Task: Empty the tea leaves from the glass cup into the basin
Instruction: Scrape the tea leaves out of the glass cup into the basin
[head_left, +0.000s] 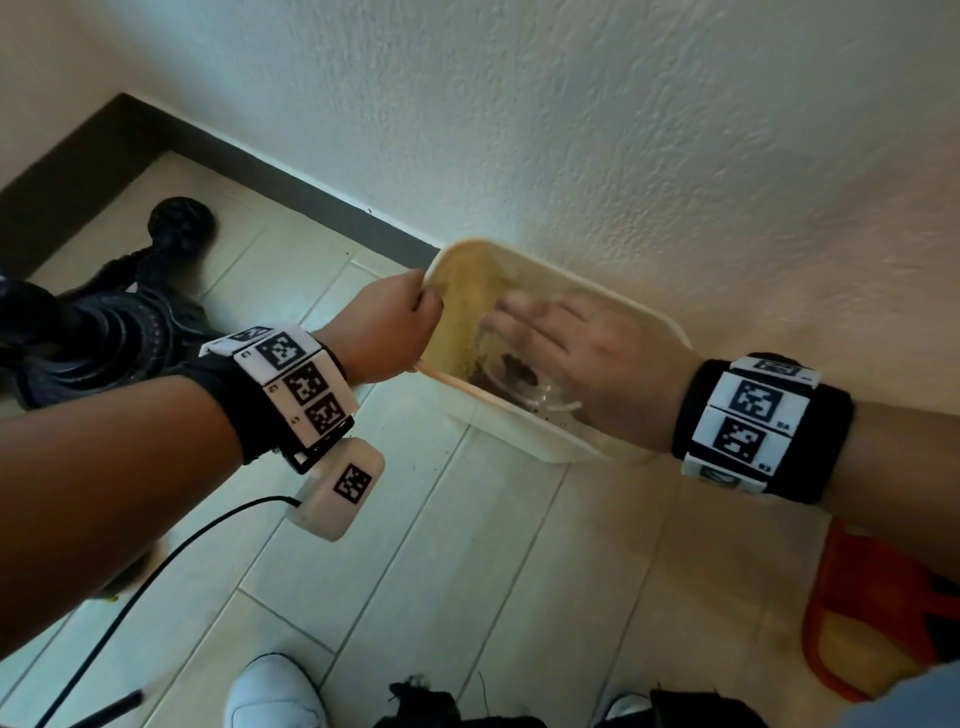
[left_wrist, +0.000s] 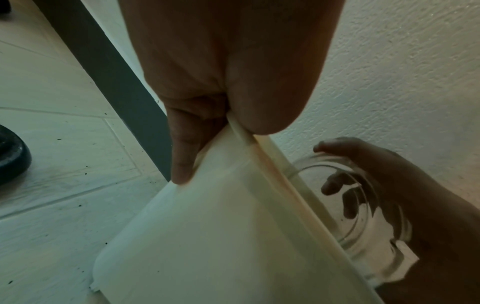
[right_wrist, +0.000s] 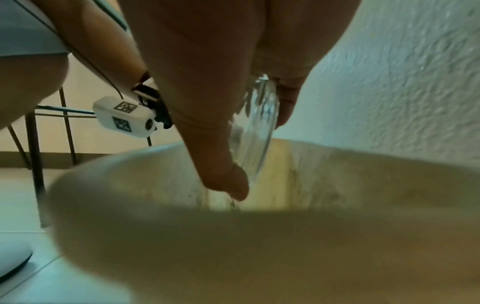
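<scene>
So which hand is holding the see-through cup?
The right hand: it grips the glass cup over the basin. The left hand only pinches the basin's rim.

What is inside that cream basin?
Inside the basin: the glass cup, held by the right hand, and dark tea leaves by it. The hand and cup cover part of the bottom.

clear glossy glass cup (left_wrist: 369, 207), matt plastic basin (head_left: 524, 428), rough plastered wall (head_left: 623, 130)
</scene>
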